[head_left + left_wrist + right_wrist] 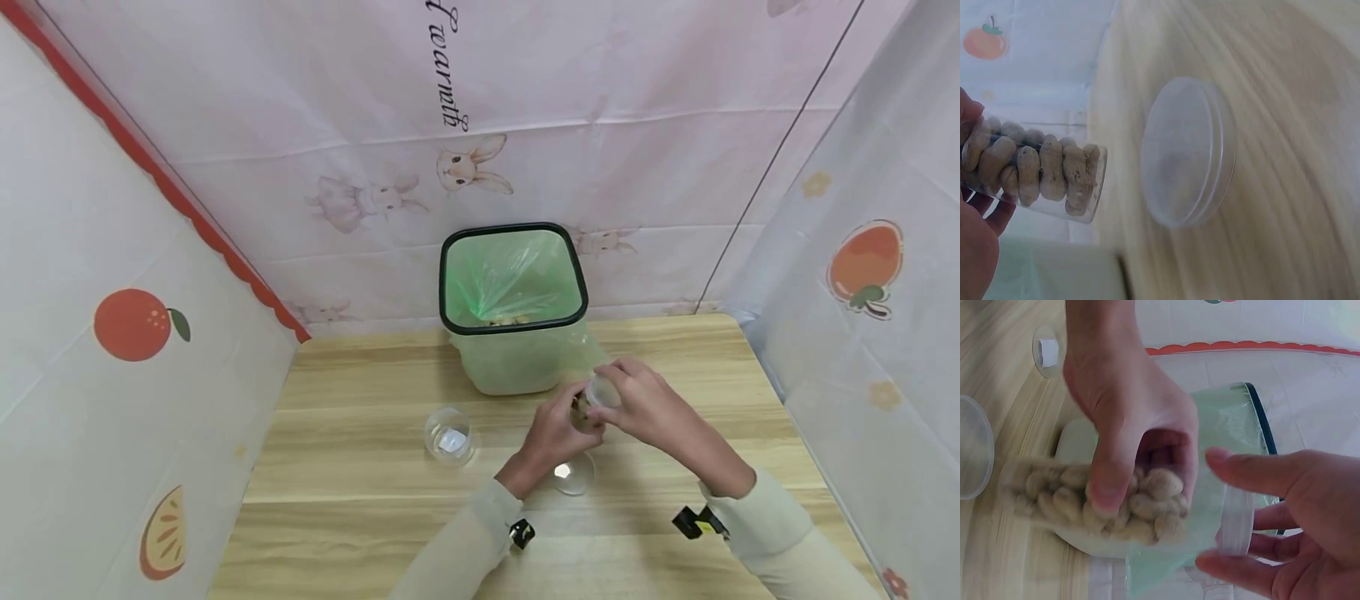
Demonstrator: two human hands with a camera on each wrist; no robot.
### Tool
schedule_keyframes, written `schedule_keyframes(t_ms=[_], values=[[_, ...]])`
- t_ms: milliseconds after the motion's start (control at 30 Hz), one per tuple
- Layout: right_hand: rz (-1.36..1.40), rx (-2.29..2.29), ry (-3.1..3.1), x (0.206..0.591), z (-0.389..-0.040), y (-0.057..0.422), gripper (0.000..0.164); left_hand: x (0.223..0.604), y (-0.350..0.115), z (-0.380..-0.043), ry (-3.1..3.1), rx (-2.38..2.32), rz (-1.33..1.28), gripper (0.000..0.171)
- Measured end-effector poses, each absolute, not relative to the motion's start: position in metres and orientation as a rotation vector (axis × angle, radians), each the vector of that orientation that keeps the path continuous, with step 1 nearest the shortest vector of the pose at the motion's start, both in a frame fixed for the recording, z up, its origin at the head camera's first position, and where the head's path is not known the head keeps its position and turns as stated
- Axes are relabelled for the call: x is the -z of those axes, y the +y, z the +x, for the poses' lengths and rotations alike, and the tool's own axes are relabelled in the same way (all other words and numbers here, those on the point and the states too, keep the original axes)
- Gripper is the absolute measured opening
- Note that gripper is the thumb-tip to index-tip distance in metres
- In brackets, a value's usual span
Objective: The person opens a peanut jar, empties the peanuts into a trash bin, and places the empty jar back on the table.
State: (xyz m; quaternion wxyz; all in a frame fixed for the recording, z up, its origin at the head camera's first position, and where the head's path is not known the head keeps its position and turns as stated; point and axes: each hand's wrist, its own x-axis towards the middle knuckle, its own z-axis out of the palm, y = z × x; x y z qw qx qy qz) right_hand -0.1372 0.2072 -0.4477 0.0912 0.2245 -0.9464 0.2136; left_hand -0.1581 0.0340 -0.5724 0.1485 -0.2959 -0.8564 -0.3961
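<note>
My left hand (549,435) grips a clear plastic jar (1054,500) filled with unshelled peanuts (1029,165), thumb on one side. The jar is held above the table, its base facing down in the left wrist view. At the jar's mouth, my right hand (647,404) holds a translucent round lid (1236,519) between thumb and fingers. A small gap shows between lid and jar in the right wrist view. Beneath the hands a second translucent lid (1179,156) lies on the wooden table.
Behind the hands stands a bin with a black rim (517,327), lined with a green bag (517,362); some pale brown pieces (510,320) lie inside. To the left is another clear container (450,437) with a white label-like patch. Printed cloth walls (360,275) surround the table (337,467).
</note>
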Motion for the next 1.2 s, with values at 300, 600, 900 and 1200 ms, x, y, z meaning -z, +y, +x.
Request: schedule_keyframes(t_ms=[300, 600, 900, 1200], values=[[0.712, -0.913, -2.833, 0.446, -0.133, 0.198, 0.058, 0.557, -0.008, -0.154, -2.433, 1.025, -0.981, 0.066], [0.890, -0.996, -2.839, 0.452, -0.124, 0.184, 0.055, 0.538, -0.048, -0.138, -2.484, 0.973, -1.135, 0.064], [1.215, -1.012, -2.711, 0.458, -0.118, 0.178, 0.053, 0.531, -0.071, -0.133, -2.521, 1.107, -1.260, 0.065], [1.424, -0.925, -2.555, 0.463, -0.122, 0.177, 0.055, 0.533, -0.082, -0.133, -2.515, 1.241, -1.319, 0.074]])
